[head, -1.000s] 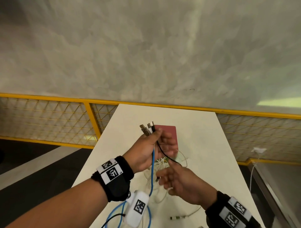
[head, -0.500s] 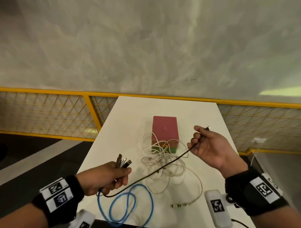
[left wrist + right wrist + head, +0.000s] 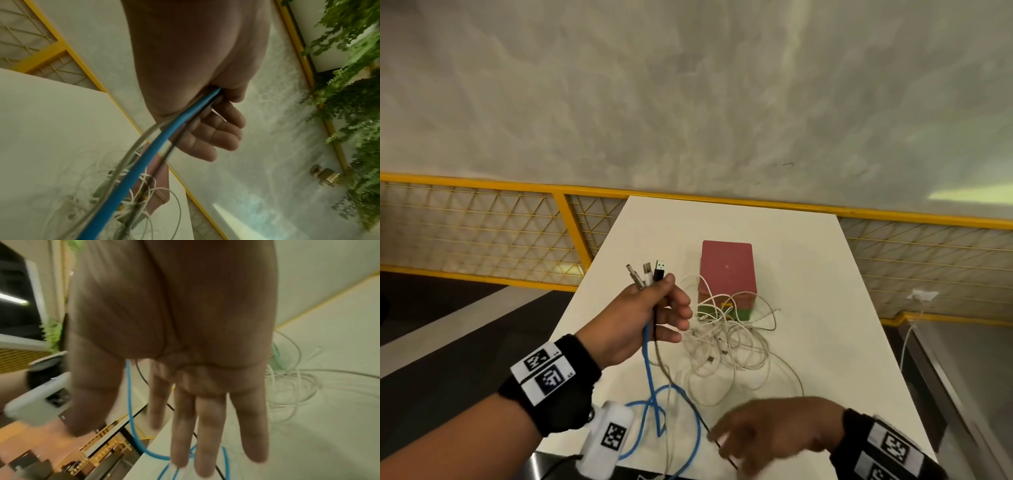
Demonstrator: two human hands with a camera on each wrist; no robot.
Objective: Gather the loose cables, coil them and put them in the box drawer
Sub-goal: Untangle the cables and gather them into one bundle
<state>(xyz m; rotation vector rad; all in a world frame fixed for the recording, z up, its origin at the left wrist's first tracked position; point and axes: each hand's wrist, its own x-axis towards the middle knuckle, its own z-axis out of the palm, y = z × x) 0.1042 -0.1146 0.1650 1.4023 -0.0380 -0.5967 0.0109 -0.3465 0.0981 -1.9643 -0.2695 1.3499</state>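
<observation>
My left hand [image 3: 654, 308] is raised over the white table [image 3: 808, 274] and grips the plug ends [image 3: 650, 272] of several cables. From this fist hang a blue cable [image 3: 649, 370], a black cable [image 3: 681, 390] and a grey one. The left wrist view shows my fingers [image 3: 218, 129] curled round the blue cable [image 3: 144, 162]. My right hand [image 3: 756, 431] is blurred, low at the table's front edge, with straight fingers [image 3: 207, 426] and nothing in it. The black cable [image 3: 144, 378] runs past behind them. A tangle of white cables [image 3: 726, 346] lies before the red and green box [image 3: 727, 270].
A yellow-framed mesh railing [image 3: 571, 226] runs behind and left of the table, with a drop to the floor on both sides. At the right, a white socket [image 3: 923, 294] with a lead sits on the mesh. The blue cable's loops [image 3: 152, 454] hang over the front edge.
My right hand has let go of the black cable's end and dropped from the raised right side to the front edge. My left hand has lifted the plug ends higher.
</observation>
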